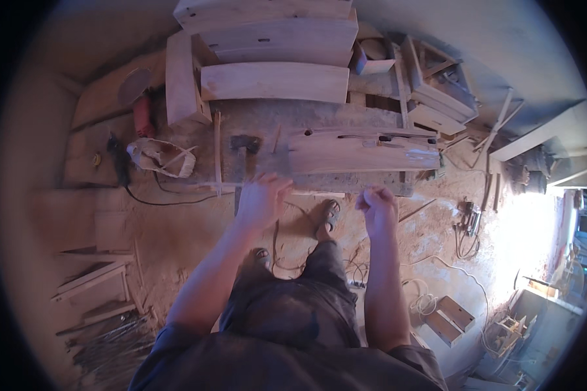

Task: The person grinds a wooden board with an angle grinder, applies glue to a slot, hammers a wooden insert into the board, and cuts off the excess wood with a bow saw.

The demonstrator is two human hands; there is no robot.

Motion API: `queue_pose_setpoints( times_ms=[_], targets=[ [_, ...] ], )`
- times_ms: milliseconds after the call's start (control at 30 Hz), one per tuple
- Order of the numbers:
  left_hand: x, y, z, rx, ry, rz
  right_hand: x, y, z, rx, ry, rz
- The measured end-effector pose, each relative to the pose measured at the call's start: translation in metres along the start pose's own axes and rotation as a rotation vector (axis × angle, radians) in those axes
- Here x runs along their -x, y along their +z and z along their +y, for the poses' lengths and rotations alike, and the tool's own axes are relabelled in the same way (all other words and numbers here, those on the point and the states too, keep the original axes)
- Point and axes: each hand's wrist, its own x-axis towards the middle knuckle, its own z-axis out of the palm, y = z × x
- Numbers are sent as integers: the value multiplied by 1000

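Note:
My left hand (pixel 265 199) is at the near edge of the workbench (pixel 195 140), fingers stretched loosely to the right, and I see nothing in it. Just beyond it lies a hammer (pixel 246 144) with a dark head, its handle pointing toward that hand. My right hand (pixel 377 201) is closed in a pinch in front of the bench; whatever it may hold is hidden. Past the right hand, a pale wooden board (pixel 352 153) with dark holes and a split along its far edge lies flat on the bench. Neither hand touches the board.
Large pale wooden panels (pixel 277 81) are stacked at the back. On the left are a red power tool (pixel 142 117) with a round disc, a crumpled pale cloth (pixel 163 158) and a black corded tool (pixel 119 159). Cords (pixel 460 266) and a small wooden box (pixel 450 319) lie on the floor.

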Motion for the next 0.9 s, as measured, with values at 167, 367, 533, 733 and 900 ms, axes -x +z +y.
queue_pose_setpoints(
  times_ms=[167, 367, 533, 733, 900],
  targets=[
    [-66, 30, -1, -55, -39, -19, -75, -18, -14, 66, 122, 117],
    [-93, 47, -8, -85, -125, -46, -104, -16, -40, 164, 271, 154],
    [-99, 49, -8, -72, -166, -78, -116, -12, -57, 176, 344, 153],
    [-109, 48, -3, -7, -230, -57, -130, -1, -67, 321, 407, 261],
    [-119, 50, -7, 15, -168, -16, -139, 13, -70, 370, 459, 439]
  ],
)
